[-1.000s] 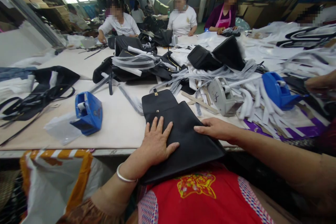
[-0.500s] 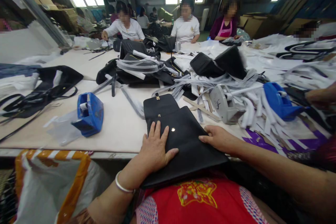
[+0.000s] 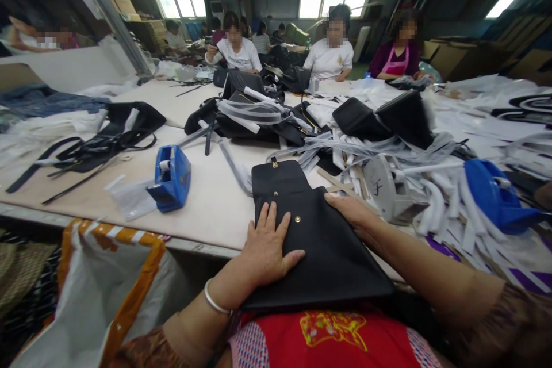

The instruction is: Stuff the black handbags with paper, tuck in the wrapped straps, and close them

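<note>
A: Black bag [image 3: 332, 270], where?
B: Straddling the tabletop's [image 3: 211, 210] near edge. Flap [image 3: 280, 179] with gold clasp [image 3: 275, 164] points toward the far edge; lower end sits over the red apron [image 3: 336, 336].
A: Hands?
B: Apart, both on the bag. Left hand [image 3: 267, 253] lies flat, fingers spread, just below the flap, gold stud [image 3: 297, 219] near its index finger. Right hand [image 3: 353, 213] is at the bag's right side, by the top corner.
A: Clamped?
B: Can't tell, fingers mostly hidden.
A: Stuff around?
B: Left, near the near edge: blue tape dispenser [image 3: 175, 181], clear plastic [image 3: 133, 198] beside it. Right: grey dispenser [image 3: 383, 190], heap of white strips [image 3: 455, 207], second blue dispenser [image 3: 489, 187]. Farther back, mid-tabletop: pile of black bags [image 3: 241, 121], pale strips on top.
A: Below?
B: White sack [image 3: 110, 276], orange rim, under the near edge, left.
A: People?
B: Far side: two in white shirts [image 3: 330, 58], one in a pink apron [image 3: 397, 63].
</note>
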Motion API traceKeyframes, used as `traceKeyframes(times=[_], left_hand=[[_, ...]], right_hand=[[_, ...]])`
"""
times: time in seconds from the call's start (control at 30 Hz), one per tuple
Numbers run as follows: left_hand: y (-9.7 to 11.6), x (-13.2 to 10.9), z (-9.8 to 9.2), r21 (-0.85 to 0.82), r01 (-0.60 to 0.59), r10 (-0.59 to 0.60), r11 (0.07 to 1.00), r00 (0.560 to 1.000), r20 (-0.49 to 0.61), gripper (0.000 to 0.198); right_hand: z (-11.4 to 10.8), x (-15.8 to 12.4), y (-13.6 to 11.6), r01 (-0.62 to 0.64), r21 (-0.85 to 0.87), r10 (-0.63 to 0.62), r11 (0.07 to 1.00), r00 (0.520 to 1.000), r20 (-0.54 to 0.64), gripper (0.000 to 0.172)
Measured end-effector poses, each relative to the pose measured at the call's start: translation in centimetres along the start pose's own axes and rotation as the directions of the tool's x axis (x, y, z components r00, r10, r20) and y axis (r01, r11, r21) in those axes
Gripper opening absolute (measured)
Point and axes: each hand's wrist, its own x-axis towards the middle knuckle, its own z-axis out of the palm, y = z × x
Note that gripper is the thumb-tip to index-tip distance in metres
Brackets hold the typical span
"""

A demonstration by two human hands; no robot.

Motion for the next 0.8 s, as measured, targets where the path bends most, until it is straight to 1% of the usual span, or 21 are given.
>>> traceKeyframes(times=[0.07,0.13,0.17,0.23,0.3,0.37,0.43,0.5,0.57,0.63,0.7,0.77,0.8], left_hand=[[-0.1,-0.1,0.0,-0.011,0.001,-0.002,1.000,0.999,-0.040,0.086],[-0.3,0.2,-0.2,-0.015,0.005,-0.006,1.000,0.996,-0.093,0.077],[-0.5,0.4,-0.4,-0.014,0.016,-0.017,1.000,0.992,-0.126,0.073],[-1.0,1.3,-1.0,-0.006,0.055,-0.055,0.998,0.977,-0.206,0.067],[-1.5,2.6,-1.6,0.005,0.092,-0.087,0.996,0.953,-0.290,0.062],[-1.9,4.0,-2.0,0.012,0.108,-0.097,0.994,0.933,-0.347,0.058],[-2.3,5.2,-2.1,0.013,0.113,-0.099,0.994,0.917,-0.386,0.053],[-2.7,6.1,-1.9,0.006,0.111,-0.097,0.994,0.895,-0.434,0.048],[-3.3,6.7,-1.6,-0.031,0.112,-0.113,0.993,0.871,-0.479,0.038],[-4.0,7.3,-1.4,-0.127,0.141,-0.185,0.982,0.860,-0.475,0.029],[-4.8,7.7,-1.2,-0.247,0.180,-0.272,0.952,0.867,-0.418,0.021],[-5.3,8.0,-1.0,-0.321,0.202,-0.317,0.925,0.876,-0.364,0.016],[-5.5,8.1,-0.9,-0.334,0.205,-0.323,0.920,0.880,-0.349,0.016]], right_hand=[[0.2,-0.1,0.2,-0.071,0.049,0.071,0.996,0.997,0.010,0.035],[0.3,-0.1,0.1,-0.095,-0.020,0.094,0.995,0.995,-0.034,0.034],[0.2,0.0,0.0,-0.083,-0.081,0.078,0.993,0.995,-0.060,0.033],[0.1,0.2,-0.4,-0.023,-0.253,0.000,0.967,0.996,-0.090,0.030],[-0.1,0.3,-0.6,0.052,-0.426,-0.102,0.903,0.990,-0.095,0.029],[-0.2,0.3,-0.7,0.102,-0.523,-0.174,0.846,0.981,-0.090,0.030],[-0.2,0.3,-0.6,0.120,-0.537,-0.198,0.835,0.976,-0.089,0.031],[-0.2,0.3,-0.3,0.122,-0.519,-0.196,0.846,0.976,-0.091,0.032],[-0.3,0.4,0.1,0.132,-0.486,-0.195,0.864,0.977,-0.082,0.032],[-0.3,0.7,0.5,0.137,-0.447,-0.189,0.884,0.979,-0.072,0.032],[-0.3,0.9,0.8,0.120,-0.403,-0.155,0.907,0.986,-0.056,0.032],[-0.2,1.0,1.0,0.094,-0.388,-0.122,0.917,0.992,-0.046,0.033],[-0.2,1.0,1.0,0.098,-0.409,-0.128,0.907,0.991,-0.046,0.035]])
